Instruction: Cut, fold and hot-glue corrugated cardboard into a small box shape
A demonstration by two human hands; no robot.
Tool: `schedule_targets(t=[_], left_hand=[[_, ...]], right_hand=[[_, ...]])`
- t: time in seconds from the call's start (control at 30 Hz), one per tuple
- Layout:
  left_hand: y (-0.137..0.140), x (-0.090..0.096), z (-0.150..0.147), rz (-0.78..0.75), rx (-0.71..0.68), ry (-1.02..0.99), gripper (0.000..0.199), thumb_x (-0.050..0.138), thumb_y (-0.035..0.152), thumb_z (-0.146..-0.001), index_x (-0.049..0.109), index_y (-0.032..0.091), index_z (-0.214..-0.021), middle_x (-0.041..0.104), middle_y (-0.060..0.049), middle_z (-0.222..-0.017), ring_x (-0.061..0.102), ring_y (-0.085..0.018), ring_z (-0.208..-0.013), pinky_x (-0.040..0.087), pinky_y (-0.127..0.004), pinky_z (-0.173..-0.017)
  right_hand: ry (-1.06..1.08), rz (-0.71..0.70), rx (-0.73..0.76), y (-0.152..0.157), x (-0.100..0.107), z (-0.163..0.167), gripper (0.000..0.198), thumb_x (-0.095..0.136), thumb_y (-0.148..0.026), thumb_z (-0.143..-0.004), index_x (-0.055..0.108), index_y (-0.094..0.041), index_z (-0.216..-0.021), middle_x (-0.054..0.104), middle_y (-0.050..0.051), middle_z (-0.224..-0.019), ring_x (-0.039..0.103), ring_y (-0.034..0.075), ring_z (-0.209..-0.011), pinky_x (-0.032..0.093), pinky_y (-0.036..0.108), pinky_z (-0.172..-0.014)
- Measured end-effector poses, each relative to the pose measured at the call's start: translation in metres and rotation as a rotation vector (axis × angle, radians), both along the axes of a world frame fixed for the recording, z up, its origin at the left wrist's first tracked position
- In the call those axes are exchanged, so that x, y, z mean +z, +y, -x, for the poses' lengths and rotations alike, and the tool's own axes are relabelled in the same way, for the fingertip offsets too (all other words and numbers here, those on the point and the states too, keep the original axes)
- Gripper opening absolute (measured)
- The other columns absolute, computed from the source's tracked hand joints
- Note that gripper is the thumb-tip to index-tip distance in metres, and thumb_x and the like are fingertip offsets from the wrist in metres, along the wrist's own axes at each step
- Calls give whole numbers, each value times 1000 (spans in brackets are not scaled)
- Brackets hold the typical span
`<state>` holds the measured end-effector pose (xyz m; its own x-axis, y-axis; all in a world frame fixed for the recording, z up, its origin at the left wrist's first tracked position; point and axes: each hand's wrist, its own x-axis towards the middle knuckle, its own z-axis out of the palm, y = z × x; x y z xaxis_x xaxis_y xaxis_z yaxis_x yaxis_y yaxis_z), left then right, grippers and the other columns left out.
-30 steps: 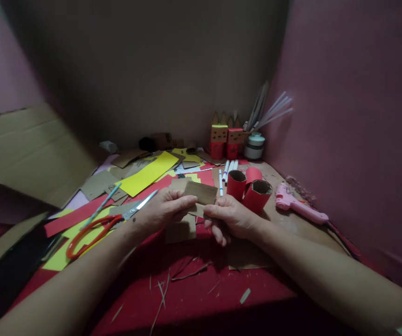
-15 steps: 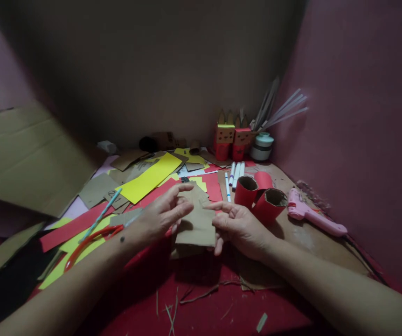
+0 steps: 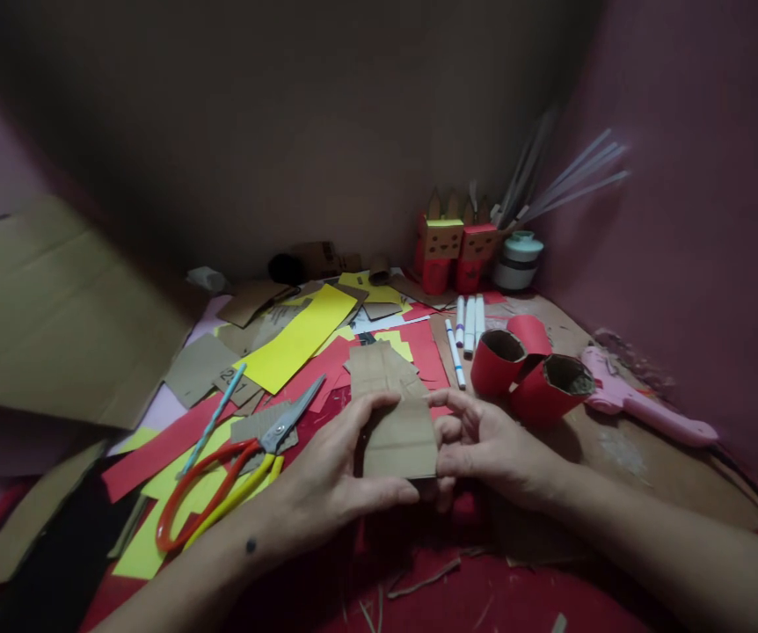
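Between my hands is a creased piece of brown cardboard (image 3: pixel 397 435), held up above the red table cover. My left hand (image 3: pixel 346 457) grips its left side, thumb along the lower edge and fingers partly hidden behind. At the right edge, my right hand (image 3: pixel 484 444) pinches the cardboard between thumb and fingers. Scissors (image 3: pixel 280 431) with one red and one yellow handle lie beside my left wrist, blades pointing away. To the right of my right hand stand red-covered cardboard tubes (image 3: pixel 550 387).
Yellow paper (image 3: pixel 303 338), red strips and cardboard scraps cover the left and middle. White markers (image 3: pixel 470 325) lie near the tubes. A pink glue gun (image 3: pixel 643 404) rests at right. Two red figures with drawn faces (image 3: pixel 443 251) and a lidded jar (image 3: pixel 517 262) stand behind.
My left hand has come down and closed on the cardboard's left side and lower edge. The cardboard now shows a fold across it. The view has shifted, and the scissors are more exposed.
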<state>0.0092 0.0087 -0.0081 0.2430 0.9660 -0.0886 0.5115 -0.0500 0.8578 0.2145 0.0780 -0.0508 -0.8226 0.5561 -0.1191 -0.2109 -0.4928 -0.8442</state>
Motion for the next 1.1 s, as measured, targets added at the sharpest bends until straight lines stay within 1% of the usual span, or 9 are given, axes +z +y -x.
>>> schedule_targets(t=[0.17, 0.3, 0.4, 0.53, 0.67, 0.8, 0.9, 1.0, 1.1], left_hand=[[-6, 0, 0, 61, -13, -91, 62, 73, 36, -76, 40, 26, -127, 52, -7, -125, 52, -25, -114, 45, -41, -96], [-8, -1, -5, 115, -19, -247, 58, 71, 33, -78, 38, 27, -125, 52, -6, -123, 55, -23, -112, 48, -36, -91], [-9, -7, -6, 32, 34, -293, 59, 72, 34, -78, 37, 29, -126, 50, -6, -126, 51, -24, -118, 46, -36, -95], [-7, -14, -7, -117, 119, -237, 65, 73, 36, -76, 36, 30, -129, 45, -8, -133, 42, -27, -128, 41, -37, -102], [-3, -10, -13, -108, 162, -363, 62, 73, 33, -74, 39, 27, -125, 50, -8, -129, 51, -25, -120, 45, -33, -97], [0, -5, -20, -141, 354, -432, 56, 66, 35, -78, 41, 22, -127, 56, -10, -125, 59, -24, -110, 50, -31, -87], [2, -5, -22, -183, 443, -418, 49, 65, 35, -78, 50, 20, -122, 63, -9, -116, 61, -24, -106, 50, -32, -87], [3, -6, -23, -167, 468, -430, 22, 63, 33, -77, 64, 19, -95, 70, -6, -92, 64, -25, -95, 52, -32, -81], [3, -7, -24, -131, 445, -479, 12, 66, 31, -74, 65, 18, -73, 70, -6, -79, 66, -25, -88, 54, -32, -77]], right_hand=[[-36, -23, 63, -3, 0, 2, 75, 87, -15, -57, 40, -20, -115, 66, -3, -78, 69, 14, -60, 59, 26, -55], [-43, -112, 61, -4, -2, 2, 77, 88, -14, -55, 41, -21, -116, 65, -4, -80, 68, 12, -64, 57, 24, -60], [-66, -179, 44, -6, -4, 2, 78, 88, -14, -55, 42, -21, -119, 64, -3, -82, 66, 11, -65, 55, 24, -60], [-121, -346, -60, -7, -3, 3, 64, 84, -15, -61, 49, -20, -114, 59, -4, -80, 59, 9, -68, 47, 20, -58], [-188, -481, -115, -7, -1, 2, 58, 81, -19, -66, 49, -19, -115, 55, -3, -78, 54, 9, -64, 43, 22, -54], [-176, -415, -163, -7, 2, 4, 60, 75, -29, -72, 40, -19, -119, 53, -4, -74, 55, 10, -54, 45, 25, -47], [-98, -367, -247, -8, 6, 6, 56, 73, -29, -71, 40, -20, -115, 57, 0, -87, 60, 13, -66, 51, 26, -52], [-29, -363, -295, -9, 7, 8, 56, 76, -21, -68, 41, -20, -111, 58, 3, -99, 63, 14, -83, 55, 28, -69], [-3, -293, -244, -10, 4, 8, 61, 82, -15, -59, 41, -22, -104, 58, 0, -94, 63, 14, -78, 57, 28, -60]])
